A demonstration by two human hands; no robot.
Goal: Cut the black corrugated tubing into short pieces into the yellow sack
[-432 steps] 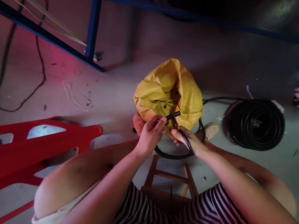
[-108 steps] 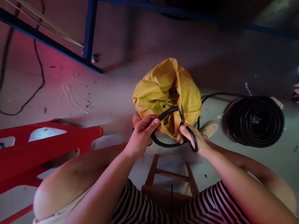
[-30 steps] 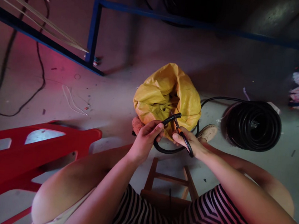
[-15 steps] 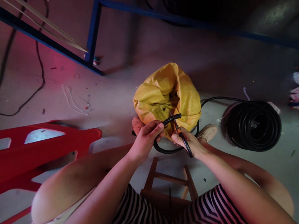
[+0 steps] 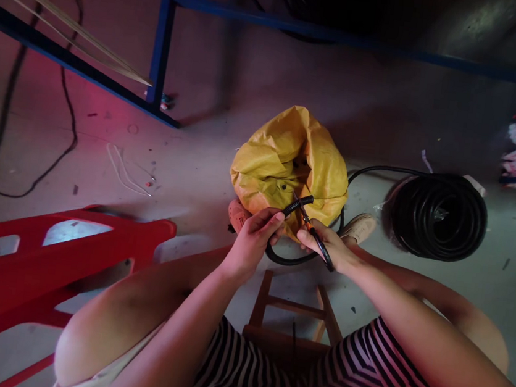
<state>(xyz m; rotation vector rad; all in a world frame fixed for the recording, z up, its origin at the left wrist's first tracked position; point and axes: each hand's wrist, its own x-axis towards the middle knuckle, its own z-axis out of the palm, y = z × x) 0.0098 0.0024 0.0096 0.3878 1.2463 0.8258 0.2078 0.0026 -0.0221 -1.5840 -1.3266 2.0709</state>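
My left hand [image 5: 258, 231] pinches a black corrugated tube [image 5: 292, 207] near its end, with the free tip pointing up and right. Black-handled scissors [image 5: 321, 246] are gripped in my right hand [image 5: 324, 241], their blades lying across the tube a little short of its tip. Below both hands is a yellow sack [image 5: 266, 157], its mouth folded open, with a few small dark pieces inside. The tube loops under my hands and runs right to a black coil [image 5: 441, 217] on the floor. My fingers partly hide the scissor handles.
A red plastic stool [image 5: 45, 262] lies at the left beside my knee. Blue metal frame bars [image 5: 305, 27] cross the far side. A wooden stool [image 5: 294, 307] stands between my legs. Dark cables [image 5: 71, 97] trail over the floor at the left.
Hardly anything differs: the view has shifted very slightly, while both hands, the tube and the scissors keep the same places.
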